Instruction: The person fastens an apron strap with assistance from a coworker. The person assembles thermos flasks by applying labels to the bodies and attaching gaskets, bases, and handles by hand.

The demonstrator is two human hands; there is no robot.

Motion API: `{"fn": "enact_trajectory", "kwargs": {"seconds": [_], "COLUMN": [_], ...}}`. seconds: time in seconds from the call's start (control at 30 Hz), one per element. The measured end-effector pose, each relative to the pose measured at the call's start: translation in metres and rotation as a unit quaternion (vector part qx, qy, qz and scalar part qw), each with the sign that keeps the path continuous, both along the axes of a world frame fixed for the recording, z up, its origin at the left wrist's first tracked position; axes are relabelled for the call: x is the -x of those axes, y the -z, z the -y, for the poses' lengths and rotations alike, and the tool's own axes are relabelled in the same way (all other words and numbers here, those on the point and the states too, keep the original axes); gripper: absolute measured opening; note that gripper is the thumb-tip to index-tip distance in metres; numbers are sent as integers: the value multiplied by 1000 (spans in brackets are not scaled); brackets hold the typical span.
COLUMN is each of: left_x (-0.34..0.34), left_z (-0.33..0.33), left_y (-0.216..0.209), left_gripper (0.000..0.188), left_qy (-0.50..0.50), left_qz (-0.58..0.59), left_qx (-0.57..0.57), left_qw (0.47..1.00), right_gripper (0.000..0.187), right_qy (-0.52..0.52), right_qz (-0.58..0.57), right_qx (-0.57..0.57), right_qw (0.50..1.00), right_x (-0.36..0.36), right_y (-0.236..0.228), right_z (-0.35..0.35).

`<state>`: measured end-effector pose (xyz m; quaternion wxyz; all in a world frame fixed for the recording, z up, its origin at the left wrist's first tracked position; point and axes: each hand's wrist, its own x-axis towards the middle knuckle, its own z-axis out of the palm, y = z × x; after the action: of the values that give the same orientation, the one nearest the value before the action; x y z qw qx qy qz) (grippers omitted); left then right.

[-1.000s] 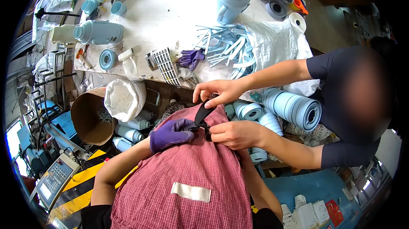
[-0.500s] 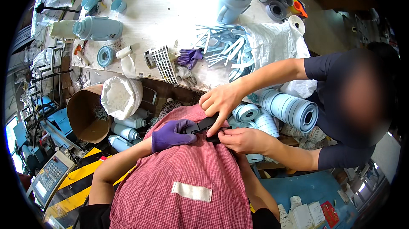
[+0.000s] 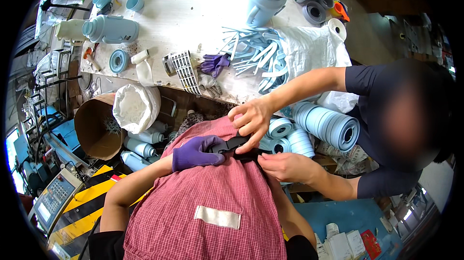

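Note:
My left hand (image 3: 197, 154), in a purple work glove, is closed on a black plastic buckle (image 3: 221, 147) at the front of the red checked apron (image 3: 203, 187) I wear. My right forearm (image 3: 292, 214) runs up beside the apron; its hand is hidden behind the apron and a co-worker's arm. From the right, the co-worker's upper hand (image 3: 253, 119) reaches to the black strap (image 3: 238, 141) at the buckle. Their lower hand (image 3: 282, 167) pinches the strap's other part, close to the apron.
A white worktable (image 3: 193, 28) carries pale blue flasks (image 3: 113, 29), a heap of blue plastic strips (image 3: 261, 52), a purple glove (image 3: 215, 64) and a label roll (image 3: 184, 71). Left stand a cardboard drum (image 3: 92, 129) and a white sack (image 3: 137, 108). Stacked blue rings (image 3: 328, 124) lie right.
The co-worker's lower hand has drawn a little to the right, and their upper hand's fingers have lifted and curled. My left hand stays on the buckle.

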<state>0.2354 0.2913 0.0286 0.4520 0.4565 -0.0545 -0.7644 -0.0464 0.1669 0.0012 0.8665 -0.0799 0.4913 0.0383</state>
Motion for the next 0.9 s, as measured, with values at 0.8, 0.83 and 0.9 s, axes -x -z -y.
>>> {"fn": "enact_trajectory", "kwargs": {"seconds": [0.8,0.83,0.9], "left_x": [3,3,1], "left_z": [-12,-9,-4], "left_y": [15,12,4], "left_gripper": [35,35,32], "left_qy": [-14,-13,-6], "left_qz": [8,8,4], "left_qx": [12,12,14], "left_qw": [1000,1000,1000], "right_gripper": [25,27,27], "right_qy": [52,36,45], "right_qz": [15,6,-33], "right_qx": [80,84,75], "right_qw": [995,996,996], "right_x": [19,19,12], "right_y": [8,7,4], "right_z": [0,0,-5]}}
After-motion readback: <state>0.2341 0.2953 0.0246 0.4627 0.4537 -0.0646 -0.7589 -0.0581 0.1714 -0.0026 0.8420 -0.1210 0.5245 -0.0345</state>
